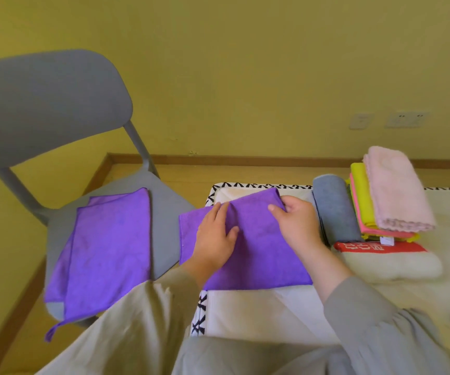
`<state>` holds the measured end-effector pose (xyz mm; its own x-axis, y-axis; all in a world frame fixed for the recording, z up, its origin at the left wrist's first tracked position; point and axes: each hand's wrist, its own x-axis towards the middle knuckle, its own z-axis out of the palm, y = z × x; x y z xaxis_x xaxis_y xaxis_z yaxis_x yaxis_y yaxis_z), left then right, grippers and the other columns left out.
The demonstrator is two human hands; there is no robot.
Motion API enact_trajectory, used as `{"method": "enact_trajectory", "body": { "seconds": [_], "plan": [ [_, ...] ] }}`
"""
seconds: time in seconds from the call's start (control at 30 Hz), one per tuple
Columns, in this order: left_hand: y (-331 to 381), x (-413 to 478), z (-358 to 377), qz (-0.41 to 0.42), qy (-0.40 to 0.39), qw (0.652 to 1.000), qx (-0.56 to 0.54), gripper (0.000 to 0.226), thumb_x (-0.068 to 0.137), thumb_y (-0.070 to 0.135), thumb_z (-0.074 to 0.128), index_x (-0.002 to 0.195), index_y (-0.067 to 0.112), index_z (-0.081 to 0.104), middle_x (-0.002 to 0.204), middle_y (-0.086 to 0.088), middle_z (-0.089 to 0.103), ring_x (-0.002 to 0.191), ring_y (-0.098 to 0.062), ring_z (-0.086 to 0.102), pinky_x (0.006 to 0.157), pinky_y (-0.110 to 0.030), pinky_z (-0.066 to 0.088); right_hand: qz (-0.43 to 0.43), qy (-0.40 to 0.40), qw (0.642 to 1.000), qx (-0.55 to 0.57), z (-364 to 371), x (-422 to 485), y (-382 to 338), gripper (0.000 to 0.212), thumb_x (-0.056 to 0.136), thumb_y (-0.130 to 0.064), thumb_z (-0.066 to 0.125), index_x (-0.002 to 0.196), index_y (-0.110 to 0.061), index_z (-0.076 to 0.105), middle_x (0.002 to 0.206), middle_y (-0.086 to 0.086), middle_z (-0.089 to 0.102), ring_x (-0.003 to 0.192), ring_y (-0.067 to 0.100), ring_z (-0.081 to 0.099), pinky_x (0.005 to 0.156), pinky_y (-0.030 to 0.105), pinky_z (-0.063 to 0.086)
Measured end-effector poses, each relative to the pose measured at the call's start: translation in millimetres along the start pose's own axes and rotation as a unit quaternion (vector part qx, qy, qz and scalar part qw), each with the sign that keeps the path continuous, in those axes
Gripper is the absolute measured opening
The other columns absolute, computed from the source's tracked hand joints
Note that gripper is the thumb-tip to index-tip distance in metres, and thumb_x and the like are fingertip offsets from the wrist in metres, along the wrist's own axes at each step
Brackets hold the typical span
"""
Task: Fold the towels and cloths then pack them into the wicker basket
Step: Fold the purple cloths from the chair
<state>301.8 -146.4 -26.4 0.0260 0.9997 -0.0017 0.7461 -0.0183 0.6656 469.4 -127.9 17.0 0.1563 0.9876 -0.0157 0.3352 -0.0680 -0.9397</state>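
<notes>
- Head view: a purple cloth (259, 239) lies folded on the white surface (259, 312), near its far left corner, which has a black-and-white patterned border.
- The left hand (215, 236) rests flat on the cloth, fingers straight and pressing down.
- The right hand (297, 226) pinches the cloth's far right corner between thumb and curled fingers.
- A second purple cloth (104, 244) is spread on the seat of a grey chair (47, 104), left of the surface.
- To the right sits a rolled grey towel (334, 209), just beside a stack of yellow cloth (364, 196) and coral cloth (380, 231) with a pale pink towel (397, 193) on top.
- A white towel (389, 263) with a red band lies in front of the stack.
</notes>
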Motion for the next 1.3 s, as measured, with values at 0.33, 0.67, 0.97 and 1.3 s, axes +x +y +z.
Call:
{"method": "enact_trajectory", "body": {
  "seconds": [0.33,0.67,0.97,1.3],
  "plan": [
    [92,-23,-127,0.075,0.037,0.989,-0.123,0.033,0.081,0.002,0.06,0.111,0.013,0.066,0.101,0.005,0.064,0.1,-0.009,0.058,0.08,-0.006,0.038,-0.089,-0.073,0.993,-0.019,-6,-40,-95,0.019,0.079,-0.012,0.071,0.067,-0.006,0.058,0.055,0.003,0.051,0.054,0.011,0.035,0.053,0.029,0.026],
    [148,-89,-206,0.085,0.097,0.985,-0.113,0.006,0.087,0.015,0.065,0.081,0.013,0.065,0.063,0.011,0.052,0.052,0.003,0.044,0.051,-0.009,0.032,-0.162,-0.111,0.977,-0.08,-33,-96,-189,0.019,0.076,-0.016,0.075,0.064,-0.017,0.061,0.061,0.002,0.062,0.053,0.013,0.043,0.055,0.029,0.031],
    [179,-133,-244,0.102,0.195,0.967,-0.124,0.02,0.09,0.012,0.06,0.071,0.016,0.058,0.055,0.009,0.05,0.049,-0.002,0.039,0.046,-0.013,0.03,-0.212,-0.12,0.951,-0.191,-58,-129,-246,0.016,0.076,-0.02,0.075,0.073,-0.009,0.064,0.073,0.01,0.069,0.06,0.019,0.056,0.059,0.03,0.044],
    [193,-159,-274,0.067,0.292,0.942,-0.153,0.024,0.097,0.02,0.047,0.074,0.014,0.048,0.06,0.006,0.044,0.056,-0.012,0.038,0.055,-0.028,0.032,-0.275,-0.126,0.935,-0.185,-84,-154,-279,0.01,0.09,-0.016,0.061,0.081,-0.013,0.065,0.067,0.004,0.061,0.059,0.016,0.048,0.059,0.029,0.038]
  ]
}}
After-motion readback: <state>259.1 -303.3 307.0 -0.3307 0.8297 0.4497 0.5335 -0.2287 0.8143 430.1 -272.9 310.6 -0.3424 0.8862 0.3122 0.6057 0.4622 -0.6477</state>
